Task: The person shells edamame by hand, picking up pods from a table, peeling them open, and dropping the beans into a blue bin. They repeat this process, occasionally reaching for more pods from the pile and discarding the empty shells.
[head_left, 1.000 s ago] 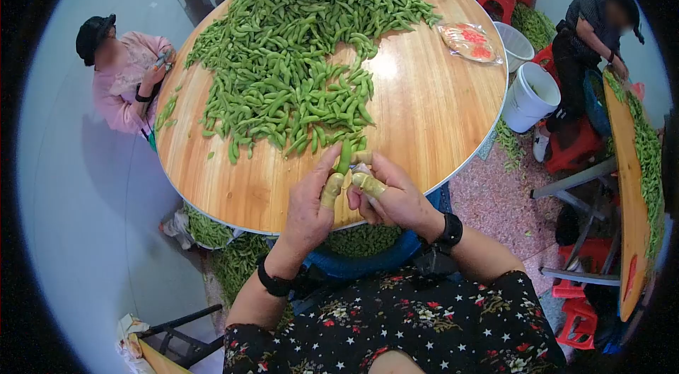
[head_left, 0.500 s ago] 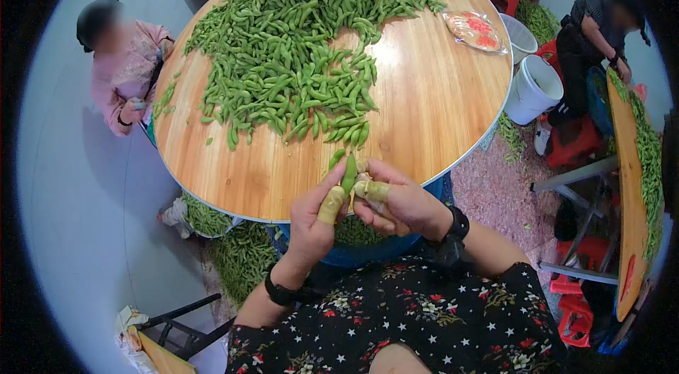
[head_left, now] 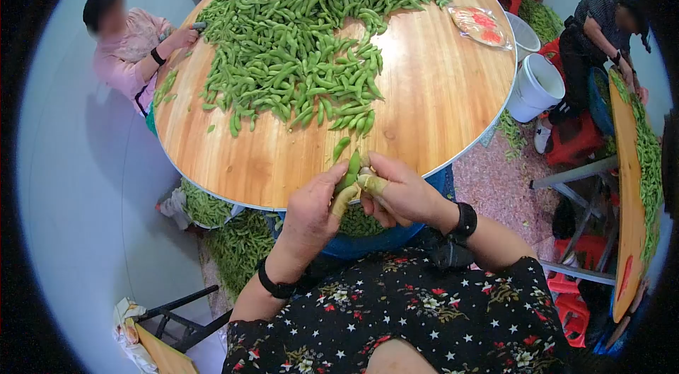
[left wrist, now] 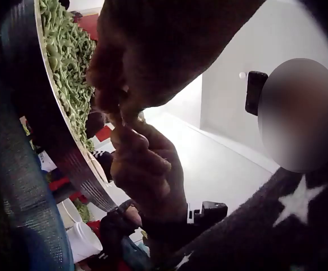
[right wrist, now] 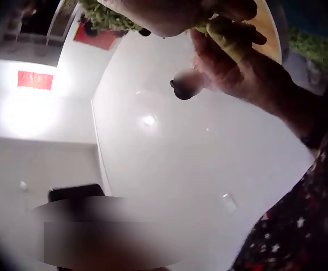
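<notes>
My left hand [head_left: 311,205] pinches a green soybean pod [head_left: 351,170] between thumb and fingers, close over the near edge of the round wooden table [head_left: 424,119]. Yellowish coverings wrap both thumbs. At the pod's right side, the thumb and curled fingers of my right hand [head_left: 404,193] pinch it too; their undersides are hidden. A second pod [head_left: 341,149] lies just beyond the left fingertips. Farther back spreads a big pile of soybean pods [head_left: 283,55]. Both hands meet at their fingertips in the left wrist view, where the pod is too dark to make out.
A blue-rimmed tub [head_left: 361,243] of green produce stands under the table edge. A clear plastic packet [head_left: 481,26] lies at the table's right; a white bucket [head_left: 537,87] stands beside it. One person in pink [head_left: 131,55] sits left, another [head_left: 598,41] works right at a second table [head_left: 626,211].
Both hands stay together on the pod, which tilts slightly. A second pod has come to show beyond the left fingertips. The person in pink now reaches onto the table.
</notes>
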`<state>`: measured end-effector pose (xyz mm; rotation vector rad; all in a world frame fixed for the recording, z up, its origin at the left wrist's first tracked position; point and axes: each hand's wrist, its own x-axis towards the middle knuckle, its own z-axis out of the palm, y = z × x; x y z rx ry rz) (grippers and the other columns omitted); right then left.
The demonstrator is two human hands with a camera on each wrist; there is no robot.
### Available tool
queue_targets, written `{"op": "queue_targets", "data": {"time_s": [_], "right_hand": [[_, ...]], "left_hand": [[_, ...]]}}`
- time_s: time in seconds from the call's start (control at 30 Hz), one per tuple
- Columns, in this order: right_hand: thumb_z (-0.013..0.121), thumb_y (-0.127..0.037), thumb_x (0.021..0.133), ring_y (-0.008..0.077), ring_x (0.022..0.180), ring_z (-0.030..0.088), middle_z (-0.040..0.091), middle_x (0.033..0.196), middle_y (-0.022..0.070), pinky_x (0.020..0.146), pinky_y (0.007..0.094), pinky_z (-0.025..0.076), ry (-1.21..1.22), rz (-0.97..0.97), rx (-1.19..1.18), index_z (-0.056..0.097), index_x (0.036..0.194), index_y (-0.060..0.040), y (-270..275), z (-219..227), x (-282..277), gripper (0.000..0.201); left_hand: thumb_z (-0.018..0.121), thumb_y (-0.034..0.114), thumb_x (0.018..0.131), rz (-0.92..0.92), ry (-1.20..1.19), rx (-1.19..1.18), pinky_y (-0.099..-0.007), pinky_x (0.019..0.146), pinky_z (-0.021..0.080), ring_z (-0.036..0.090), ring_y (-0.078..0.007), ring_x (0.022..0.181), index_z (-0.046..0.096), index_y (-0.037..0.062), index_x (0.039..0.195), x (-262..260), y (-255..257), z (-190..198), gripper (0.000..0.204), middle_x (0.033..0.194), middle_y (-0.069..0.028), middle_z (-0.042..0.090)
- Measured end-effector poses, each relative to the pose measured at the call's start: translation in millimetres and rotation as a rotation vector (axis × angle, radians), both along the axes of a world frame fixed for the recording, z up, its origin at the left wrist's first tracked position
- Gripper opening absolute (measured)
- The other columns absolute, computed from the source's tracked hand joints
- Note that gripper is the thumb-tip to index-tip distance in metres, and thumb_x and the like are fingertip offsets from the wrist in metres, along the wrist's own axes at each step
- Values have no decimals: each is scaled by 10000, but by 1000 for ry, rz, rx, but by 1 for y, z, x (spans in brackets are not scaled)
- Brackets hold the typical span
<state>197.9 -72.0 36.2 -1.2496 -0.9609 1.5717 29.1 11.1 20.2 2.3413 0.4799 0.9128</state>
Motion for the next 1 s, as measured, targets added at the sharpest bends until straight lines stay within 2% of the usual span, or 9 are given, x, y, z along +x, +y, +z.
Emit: {"op": "queue_targets", "data": {"time_s": [0.03,0.1,0.23,0.33,0.4,0.5,0.9,0.97,1.0], "right_hand": [[446,-187,946,236,466,555,582,665,109,422,338,440,0,-1,2,459,1032,-56,0,-3,-1,157],[482,-173,914,383,630,593,580,703,198,541,428,461,-649,-119,487,453,1000,-27,-2,-16,-5,172],[501,-169,913,289,692,625,582,761,186,592,364,464,-741,-125,568,496,1061,-9,-5,-29,0,218],[554,-129,866,423,740,580,575,743,220,640,462,459,-670,-64,536,476,948,-13,-8,-8,7,162],[604,-87,824,408,771,582,565,804,206,648,448,471,-803,-179,582,490,957,-12,-11,5,9,190],[632,-54,787,400,806,574,526,898,191,645,436,479,-867,-157,749,491,973,-11,-1,-11,11,237],[608,-29,735,353,866,550,549,894,168,712,343,470,-958,-135,813,536,1008,3,13,-12,12,284],[563,-12,789,294,683,559,524,752,135,589,346,462,-839,-305,926,527,845,-12,18,-14,8,67],[563,-37,825,220,620,548,529,720,95,536,320,446,-419,-351,591,532,853,-27,17,-8,7,43]], "left_hand": [[570,101,916,-1,0,2,-203,565,439,559,-77,678,566,18,1176,-1,-2,4,273,836,-11,615],[561,27,886,60,25,-979,-254,655,499,643,-167,785,560,-24,1160,-5,-7,7,279,881,-106,661],[544,3,872,39,-56,-965,-279,644,500,650,-195,764,564,-31,1139,-2,-4,-16,269,871,-124,665],[549,55,906,42,-57,-493,-254,625,483,601,-129,691,581,-17,1089,2,-3,-18,199,817,-44,638],[545,13,862,48,22,-74,-325,663,502,642,-261,729,583,-25,1063,5,-7,-5,208,848,-141,651],[538,-20,815,66,76,-60,-380,707,501,628,-373,809,573,-30,1064,6,-12,1,252,897,-217,626],[620,-32,740,11,178,169,-396,621,481,588,-363,734,526,-2,1076,11,-11,27,350,831,-185,568],[651,6,785,65,177,93,-340,616,489,613,-267,695,521,6,1080,18,-8,27,323,835,-121,596],[663,28,802,98,-13,-269,-307,633,487,605,-206,707,531,6,1078,24,-6,29,307,844,-78,599]]}}
